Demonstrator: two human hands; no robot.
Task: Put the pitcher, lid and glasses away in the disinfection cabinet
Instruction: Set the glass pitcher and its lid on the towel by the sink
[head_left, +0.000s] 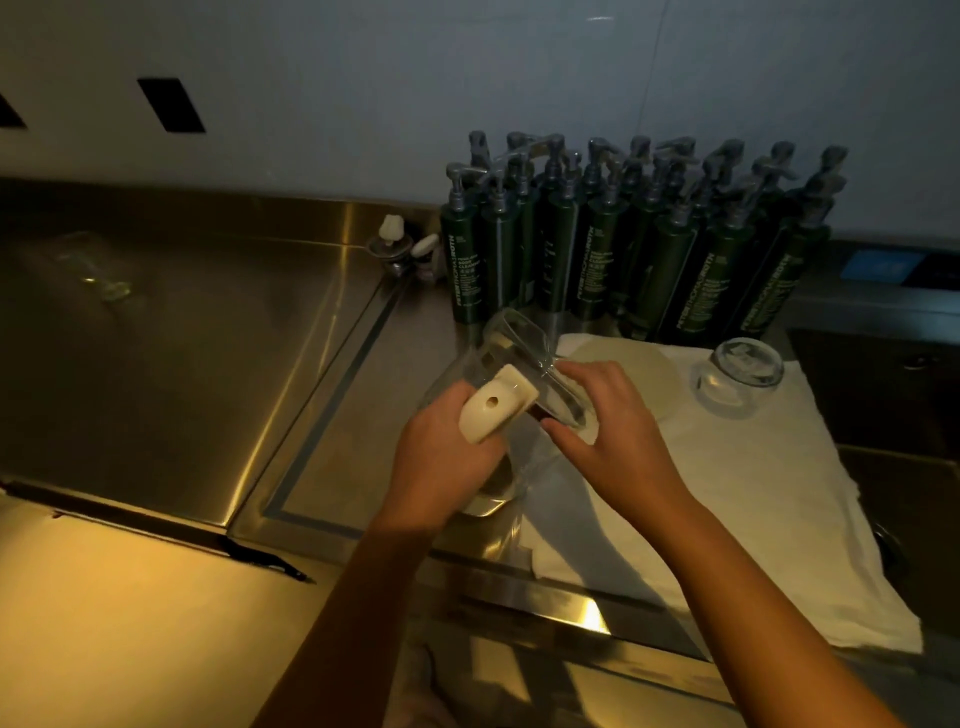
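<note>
Clear glass pitcher (511, 338) dead centre, tilted, held just above brushed steel desk (208, 338). Left hand (447, 457) has fingers wrapped round chunky cream handle. Right hand (608, 431) clasps smooth glass wall, thumb under. Flat round cream lid (639, 374) at 2 o'clock of pitcher on crumpled white towel (753, 509). Squat round glass (737, 376) upside down at 3 o'clock, same towel. Dark green pump bottles (623, 244) bunched at 12.

Both bare forearms reach from the bottom edge to mid-frame. The left hand (441, 457) grips the pitcher (501, 402) handle, and the right hand (610, 436) cups its side.
</note>
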